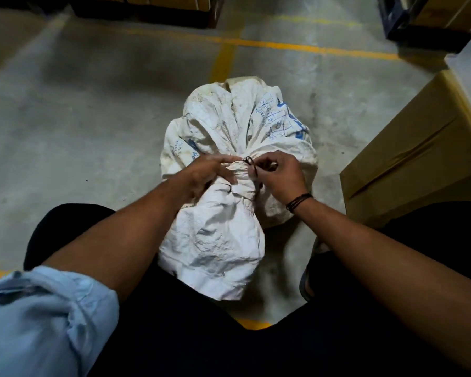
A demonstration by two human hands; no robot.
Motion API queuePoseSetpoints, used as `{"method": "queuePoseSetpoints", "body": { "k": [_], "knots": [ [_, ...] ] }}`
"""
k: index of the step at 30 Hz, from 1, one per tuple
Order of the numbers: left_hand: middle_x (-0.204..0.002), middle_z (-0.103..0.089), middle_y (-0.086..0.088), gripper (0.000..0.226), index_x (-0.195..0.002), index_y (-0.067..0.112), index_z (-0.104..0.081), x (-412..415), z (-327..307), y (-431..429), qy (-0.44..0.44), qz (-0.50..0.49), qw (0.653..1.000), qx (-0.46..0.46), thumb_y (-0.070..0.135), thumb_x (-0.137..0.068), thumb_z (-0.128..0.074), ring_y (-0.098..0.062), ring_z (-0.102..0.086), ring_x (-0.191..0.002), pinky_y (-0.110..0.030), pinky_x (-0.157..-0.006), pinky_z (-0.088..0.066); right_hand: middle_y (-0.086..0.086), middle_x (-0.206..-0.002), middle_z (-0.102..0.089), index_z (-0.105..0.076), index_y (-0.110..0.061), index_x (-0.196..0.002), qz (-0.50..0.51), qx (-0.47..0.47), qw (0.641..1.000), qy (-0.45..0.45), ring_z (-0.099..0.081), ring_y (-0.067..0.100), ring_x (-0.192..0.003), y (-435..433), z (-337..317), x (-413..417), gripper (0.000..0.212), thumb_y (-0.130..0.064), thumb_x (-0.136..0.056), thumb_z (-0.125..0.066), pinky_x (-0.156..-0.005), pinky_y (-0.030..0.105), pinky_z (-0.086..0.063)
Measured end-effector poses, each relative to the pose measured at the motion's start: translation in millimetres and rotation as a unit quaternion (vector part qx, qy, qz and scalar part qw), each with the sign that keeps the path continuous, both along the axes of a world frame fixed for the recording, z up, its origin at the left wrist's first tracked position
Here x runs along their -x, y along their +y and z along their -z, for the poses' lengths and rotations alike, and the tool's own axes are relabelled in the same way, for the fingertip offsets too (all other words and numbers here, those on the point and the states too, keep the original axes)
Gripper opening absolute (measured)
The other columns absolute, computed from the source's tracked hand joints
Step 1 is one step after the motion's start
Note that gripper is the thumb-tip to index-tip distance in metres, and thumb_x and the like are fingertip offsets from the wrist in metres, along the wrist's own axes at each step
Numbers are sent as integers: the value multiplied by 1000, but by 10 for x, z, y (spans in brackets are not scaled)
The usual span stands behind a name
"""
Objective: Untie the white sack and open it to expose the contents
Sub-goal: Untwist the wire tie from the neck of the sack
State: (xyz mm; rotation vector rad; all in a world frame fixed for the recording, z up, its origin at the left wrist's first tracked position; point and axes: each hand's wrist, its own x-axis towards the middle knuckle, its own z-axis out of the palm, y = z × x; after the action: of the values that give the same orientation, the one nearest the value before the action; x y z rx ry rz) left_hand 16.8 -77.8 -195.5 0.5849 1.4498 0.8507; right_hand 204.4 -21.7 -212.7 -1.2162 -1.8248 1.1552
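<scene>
Head view: the white sack is laid on the floor, its neck still cinched by the dark cord, pinched beside the neck by the right hand while the neck is gripped by the left hand; untying and opening are judged undone.

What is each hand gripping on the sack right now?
The left hand pinches the gathered neck of the white sack. The right hand holds the dark cord tied around that neck, at the knot.
</scene>
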Motion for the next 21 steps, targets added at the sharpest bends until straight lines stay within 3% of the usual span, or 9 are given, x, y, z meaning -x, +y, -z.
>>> {"method": "queuePoseSetpoints", "body": {
  "k": [2,4,7,11,13,15,18,21],
  "knots": [
    [-103,-74,-16,60,-113,12,-74,-26,94,-91,-52,-6,999,5,-27,-70,-61,-29,-70,-93,-35,-84,-58,-3,-75,-69,-73,-25,-79,-20,-33,999,-21,-62,9,-68,-87,37,-23,14,-16,-72,-82,-64,25,-51],
    [-102,-73,-19,59,-109,12,-74,-102,165,-141,-51,-24,998,5,-28,-69,-59,-30,-70,-90,-36,-84,-58,-1,-79,-67,-71,-26,-79,-15,-65,996,-64,-62,12,-71,-144,123,-34,13,-24,-70,-81,-64,26,-51],
    [-98,-75,-17,52,-100,10,-78,-174,180,-120,62,-17,998,-29,-22,-61,-67,-28,-70,-90,-40,-89,-57,-6,-73,-63,-69,-25,-76,2,-44,995,-87,-59,10,-67,-122,221,-60,15,-20,-69,-81,-63,28,-50],
    [-88,-79,-10,31,-93,10,-82,-126,61,15,261,110,955,-86,21,-66,-69,-25,-71,-80,-31,-73,-52,-10,-62,-62,-64,-28,-69,-9,-29,996,-89,-56,6,-59,-148,271,-77,20,-16,-70,-80,-61,33,-51],
    [-79,-77,-2,25,-89,13,-83,-123,52,74,319,126,935,-89,32,-74,-73,-10,-67,-71,-26,-69,-49,-11,-62,-62,-67,-26,-70,-11,-14,996,-83,-57,4,-60,-146,304,-85,16,-15,-71,-78,-63,31,-53],
    [-68,-73,6,16,-83,17,-83,-141,77,108,349,102,927,-88,31,-77,-82,4,-58,-56,-19,-60,-43,-8,-63,-65,-70,-21,-69,1,46,996,-70,-60,8,-60,-95,285,-89,6,-22,-73,-74,-64,32,-53],
    [-66,-72,7,17,-80,17,-82,-144,110,138,377,121,911,-110,34,-76,-86,9,-54,-50,-10,-49,-37,-3,-64,-66,-71,-16,-70,13,173,983,-59,-56,-1,-52,-35,151,-80,27,-33,-90,-63,-57,23,-45],
    [-68,-74,6,22,-79,18,-81,-139,102,149,383,124,909,-106,39,-75,-87,6,-56,-53,-16,-53,-41,12,-78,-75,-73,-13,-70,67,302,950,43,-62,14,-59,-86,-30,-66,52,-55,-94,-53,-57,25,-47]
  ]
}}
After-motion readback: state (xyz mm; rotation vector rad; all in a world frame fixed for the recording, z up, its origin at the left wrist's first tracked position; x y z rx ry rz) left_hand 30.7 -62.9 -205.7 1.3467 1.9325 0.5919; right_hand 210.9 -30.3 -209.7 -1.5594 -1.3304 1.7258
